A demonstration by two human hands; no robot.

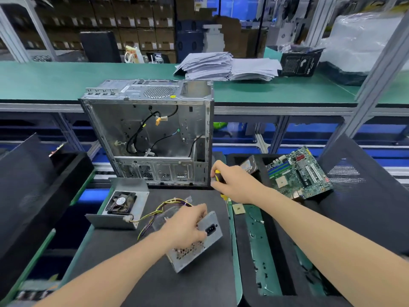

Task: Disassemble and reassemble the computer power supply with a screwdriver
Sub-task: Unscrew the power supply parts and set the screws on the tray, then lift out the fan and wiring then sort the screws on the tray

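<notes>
Head: perforated, perhaps steel, power supply (199, 255)

A: Counter (155, 280), front centre?
B: Power supply (190, 258), held in the left grip (188, 224); its fan cover (124, 204) lies to the left, joined to it by wires (159, 211).
A: Behind those?
B: Computer case (150, 134), upright. Right grip (232, 182), holding the screwdriver (219, 178), at its front right corner.
A: Right side?
B: Motherboard (298, 171), at the far end of a tray (247, 251). Paper stacks (225, 66) on the shelf (88, 78) behind everything.
</notes>
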